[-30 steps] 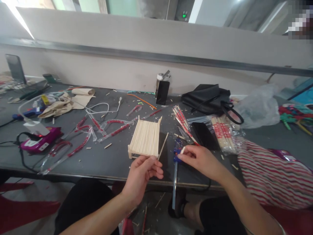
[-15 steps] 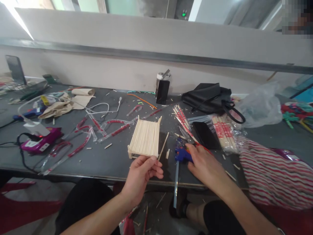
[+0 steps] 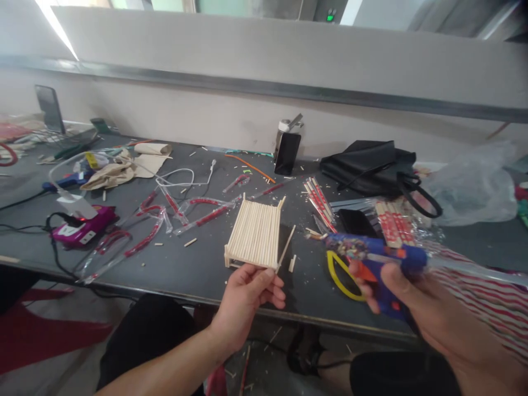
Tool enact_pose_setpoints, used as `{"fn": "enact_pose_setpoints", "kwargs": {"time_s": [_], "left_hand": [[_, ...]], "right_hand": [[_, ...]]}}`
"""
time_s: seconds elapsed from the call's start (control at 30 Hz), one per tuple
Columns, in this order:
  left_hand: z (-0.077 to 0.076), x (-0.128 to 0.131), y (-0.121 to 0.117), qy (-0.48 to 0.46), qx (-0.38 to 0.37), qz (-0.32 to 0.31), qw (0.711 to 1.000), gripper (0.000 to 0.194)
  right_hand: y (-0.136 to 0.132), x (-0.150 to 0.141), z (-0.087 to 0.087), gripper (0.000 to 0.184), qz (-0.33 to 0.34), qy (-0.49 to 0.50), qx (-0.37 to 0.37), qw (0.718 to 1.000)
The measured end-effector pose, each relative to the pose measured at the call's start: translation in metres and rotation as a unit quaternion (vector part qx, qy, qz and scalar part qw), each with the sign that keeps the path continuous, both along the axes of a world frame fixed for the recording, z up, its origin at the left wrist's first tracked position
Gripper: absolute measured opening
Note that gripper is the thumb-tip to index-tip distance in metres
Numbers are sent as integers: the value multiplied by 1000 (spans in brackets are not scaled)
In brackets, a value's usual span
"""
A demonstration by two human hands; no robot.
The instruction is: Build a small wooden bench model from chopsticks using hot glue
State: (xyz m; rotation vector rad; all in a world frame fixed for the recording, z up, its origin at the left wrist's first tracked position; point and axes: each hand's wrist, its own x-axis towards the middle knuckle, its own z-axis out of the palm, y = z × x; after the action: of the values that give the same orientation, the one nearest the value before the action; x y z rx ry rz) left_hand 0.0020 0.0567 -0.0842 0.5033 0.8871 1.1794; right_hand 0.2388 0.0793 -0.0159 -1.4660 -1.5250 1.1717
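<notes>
A small bed-like frame of pale wooden sticks [image 3: 253,231] stands on the grey table, its top a row of sticks laid side by side, with short posts at the corners. My left hand [image 3: 252,290] pinches its near right corner between thumb and fingers. Off to the right, my right hand [image 3: 431,311] grips a blue hot glue gun [image 3: 381,269], slightly blurred, its nozzle toward the left. A clear glue stick [image 3: 474,270] juts from the gun's rear. Beside the frame lie a loose stick [image 3: 287,247] and short cut pieces [image 3: 292,263].
Below the gun lies a yellow loop [image 3: 338,280]. Behind are red-wrapped chopsticks [image 3: 319,203], a phone [image 3: 357,223], a black bag [image 3: 367,165] and a propped phone [image 3: 287,154]. Leftward are torn wrappers [image 3: 212,217] and a purple power strip [image 3: 88,234]. The table edge [image 3: 305,319] is close.
My right hand has picked the glue gun up off the table and turned it, nozzle left, uncovering the yellow loop. The left hand keeps its hold on the frame. The view has shifted slightly.
</notes>
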Motion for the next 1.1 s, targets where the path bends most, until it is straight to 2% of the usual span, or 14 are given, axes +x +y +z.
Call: {"fn": "enact_pose_setpoints", "kwargs": {"time_s": [0.1,0.2,0.27,0.47,0.87,1.1], "left_hand": [[-1,1,0,0,-1,3,1000,20],[-1,1,0,-5,-4,0,1000,20],[-1,1,0,-3,-4,-3,1000,20],[-1,1,1,-3,-3,-4,1000,19],[0,2,1,-13,-11,4,1000,24],[0,2,1,-9,-9,3,1000,25]], "right_hand": [[-5,-11,1,52,41,-54,-34,997],[-5,-13,-4,56,46,-58,-59,996],[-4,-13,-7,55,39,-60,-60,996],[1,-17,-14,54,91,-135,-38,986],[7,-22,-12,54,124,-151,-25,981],[4,-21,-9,54,84,-112,-39,989]]}}
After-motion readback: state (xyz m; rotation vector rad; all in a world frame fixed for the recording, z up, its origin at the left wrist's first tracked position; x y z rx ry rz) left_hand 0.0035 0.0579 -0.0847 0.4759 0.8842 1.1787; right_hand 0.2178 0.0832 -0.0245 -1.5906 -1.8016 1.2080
